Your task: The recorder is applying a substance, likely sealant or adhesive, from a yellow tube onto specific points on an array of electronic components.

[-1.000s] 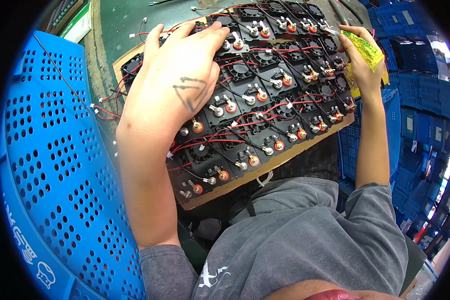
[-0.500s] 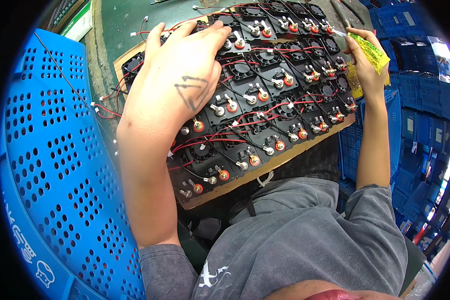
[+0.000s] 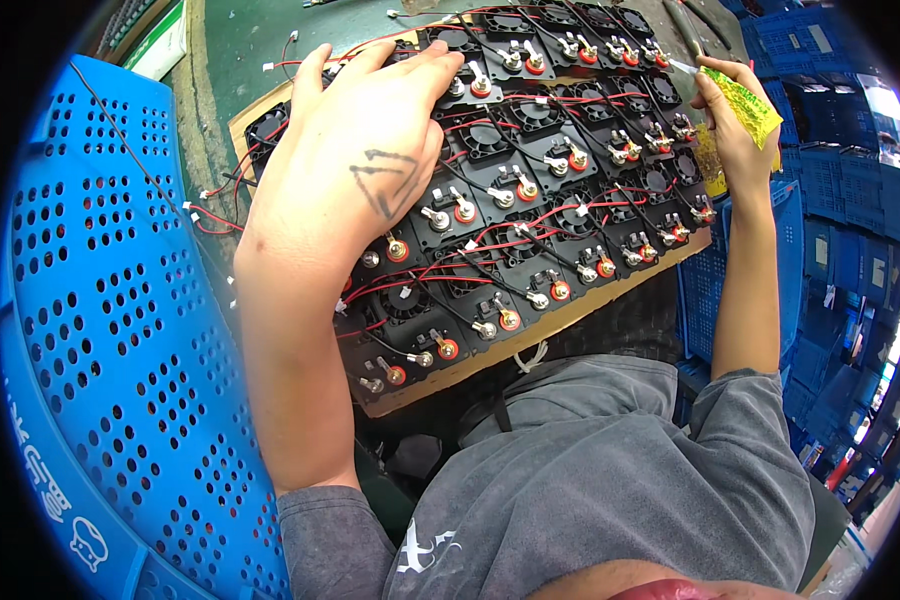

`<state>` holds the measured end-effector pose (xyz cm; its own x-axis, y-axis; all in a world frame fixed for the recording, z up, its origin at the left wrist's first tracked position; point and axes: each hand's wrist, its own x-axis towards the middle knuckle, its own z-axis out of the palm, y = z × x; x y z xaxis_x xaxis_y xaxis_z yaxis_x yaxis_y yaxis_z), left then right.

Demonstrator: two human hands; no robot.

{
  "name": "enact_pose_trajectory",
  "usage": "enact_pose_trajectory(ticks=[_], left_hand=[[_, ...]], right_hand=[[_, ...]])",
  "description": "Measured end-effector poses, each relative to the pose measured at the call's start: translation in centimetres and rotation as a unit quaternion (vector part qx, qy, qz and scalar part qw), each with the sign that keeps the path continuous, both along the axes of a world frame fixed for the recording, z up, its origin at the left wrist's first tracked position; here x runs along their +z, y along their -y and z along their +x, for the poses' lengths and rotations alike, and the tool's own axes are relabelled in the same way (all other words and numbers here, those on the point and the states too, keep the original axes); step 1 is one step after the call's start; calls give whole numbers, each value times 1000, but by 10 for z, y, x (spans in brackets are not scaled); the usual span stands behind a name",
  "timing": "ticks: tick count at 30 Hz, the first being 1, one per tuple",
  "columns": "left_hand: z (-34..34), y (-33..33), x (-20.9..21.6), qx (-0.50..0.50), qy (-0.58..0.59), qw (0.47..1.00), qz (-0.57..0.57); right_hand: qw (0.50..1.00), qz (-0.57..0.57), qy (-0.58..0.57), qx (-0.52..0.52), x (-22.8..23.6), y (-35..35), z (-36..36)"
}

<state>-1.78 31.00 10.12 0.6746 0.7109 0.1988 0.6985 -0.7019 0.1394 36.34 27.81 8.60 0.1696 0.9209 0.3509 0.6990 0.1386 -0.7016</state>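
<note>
Rows of black panels with small fans (image 3: 487,138) and metal terminals ringed in red lie before me, strung with red and black wires. My left hand (image 3: 355,150) rests palm down over the panels at the left, fingers stretched out and spread, covering those beneath. At the far right corner, my right hand (image 3: 738,130) grips a shiny yellow-green foil-like packet or tube (image 3: 740,105) with a narrow pale tip. That tip points left, close to the end terminal (image 3: 661,60) of the farthest row; whether it touches cannot be made out.
Brown cardboard (image 3: 550,335) lies under the panels on a green table (image 3: 245,45). A perforated blue crate (image 3: 100,300) stands close on my left. More blue crates (image 3: 840,190) are stacked at the right. A dark-handled tool (image 3: 682,25) lies beyond the panels.
My right hand and the yellow-green packet or tube have shifted very slightly to the right. My left hand stays in place on the panels.
</note>
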Motion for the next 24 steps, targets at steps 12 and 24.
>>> enact_pose_trajectory(ticks=[12,24], left_hand=[[-2,1,2,8,-6,1000,-13],[-51,30,55,200,227,941,-151]], right_hand=[[1000,7,-3,13,-2,0,-6],[997,19,-78,22,37,43,-53]])
